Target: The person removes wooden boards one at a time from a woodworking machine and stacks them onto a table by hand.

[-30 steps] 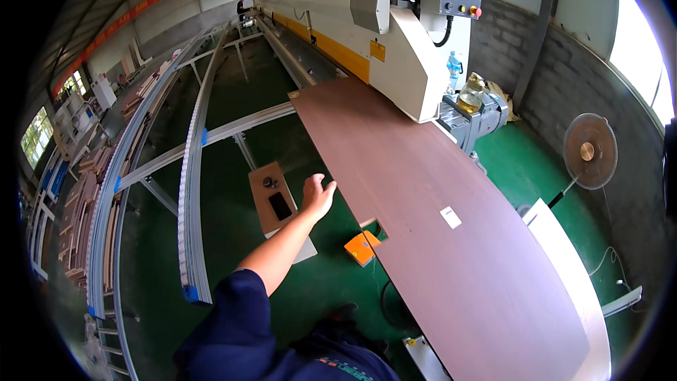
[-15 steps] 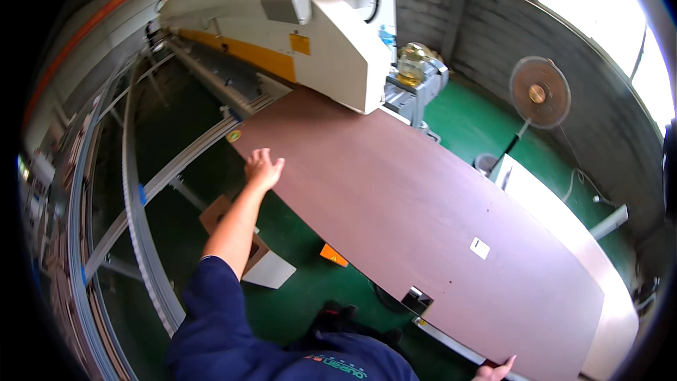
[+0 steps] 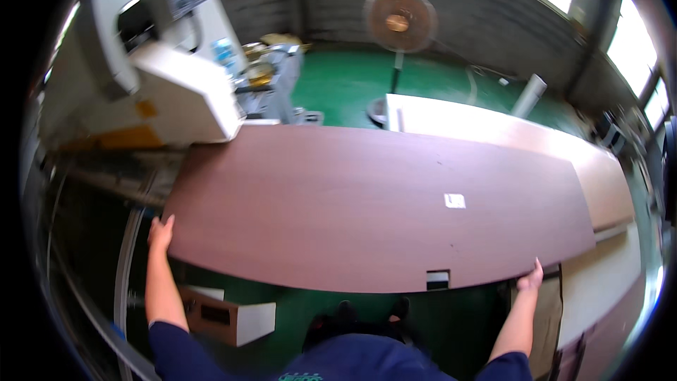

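A long brown panel (image 3: 317, 197) lies level across the view in front of me. It has a white label (image 3: 455, 201) on top and a small rectangular cutout (image 3: 438, 279) at its near edge. My left hand (image 3: 161, 231) grips the panel's left end near the front corner. Toward the right end, my right hand (image 3: 531, 276) holds the near edge, thumb on top and the other fingers hidden below. The panel's far left corner meets the foot of a large white machine (image 3: 187, 88).
Behind the panel is a pale tabletop (image 3: 493, 123), with a round standing fan (image 3: 400, 21) farther back. Metal rails (image 3: 125, 268) run at the left. An open cardboard box (image 3: 229, 317) sits on the green floor. More boards (image 3: 599, 282) are stacked at the right.
My view has turned to the right. My left hand, loosely spread by the panel's edge before, now grips its left end. My right hand stays on the near edge.
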A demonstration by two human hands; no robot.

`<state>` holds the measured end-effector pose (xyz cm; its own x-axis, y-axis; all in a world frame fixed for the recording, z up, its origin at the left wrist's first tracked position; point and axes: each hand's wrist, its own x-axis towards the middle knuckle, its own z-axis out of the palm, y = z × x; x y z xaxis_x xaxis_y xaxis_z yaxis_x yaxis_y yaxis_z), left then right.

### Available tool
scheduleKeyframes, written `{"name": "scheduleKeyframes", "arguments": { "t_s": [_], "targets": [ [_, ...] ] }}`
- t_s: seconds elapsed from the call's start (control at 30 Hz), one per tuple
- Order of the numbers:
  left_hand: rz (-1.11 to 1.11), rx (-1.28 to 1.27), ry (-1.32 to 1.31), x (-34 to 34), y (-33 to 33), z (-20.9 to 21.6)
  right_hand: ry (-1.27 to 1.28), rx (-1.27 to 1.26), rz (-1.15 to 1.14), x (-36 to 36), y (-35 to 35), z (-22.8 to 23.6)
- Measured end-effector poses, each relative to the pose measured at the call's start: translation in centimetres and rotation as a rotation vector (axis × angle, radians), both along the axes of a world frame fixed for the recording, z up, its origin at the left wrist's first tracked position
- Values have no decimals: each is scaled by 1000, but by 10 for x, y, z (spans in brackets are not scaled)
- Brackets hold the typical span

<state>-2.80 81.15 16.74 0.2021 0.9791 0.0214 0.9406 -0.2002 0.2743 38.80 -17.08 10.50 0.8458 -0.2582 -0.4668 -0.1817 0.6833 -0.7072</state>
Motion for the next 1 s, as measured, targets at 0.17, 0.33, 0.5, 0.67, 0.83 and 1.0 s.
{"name": "scheduleKeyframes", "arguments": {
  "t_s": [0.17,0.33,0.5,0.67,0.83,1.0],
  "targets": [
    [-110,-100,-181,16,9,-9,-5,-38,-126,-40,32,-4],
    [-211,-292,-271,10,16,-7,145,-8,-12,-136,123,-15],
    [-245,-394,-275,33,-45,13,316,68,345,-203,195,-41],
    [-310,-513,-305,58,-109,19,196,137,983,-217,275,0],
    [-353,-715,-335,70,-181,23,-2,236,1099,-206,317,31],
    [-376,-960,-373,99,-295,43,71,373,688,-207,286,50]
  ]
}}
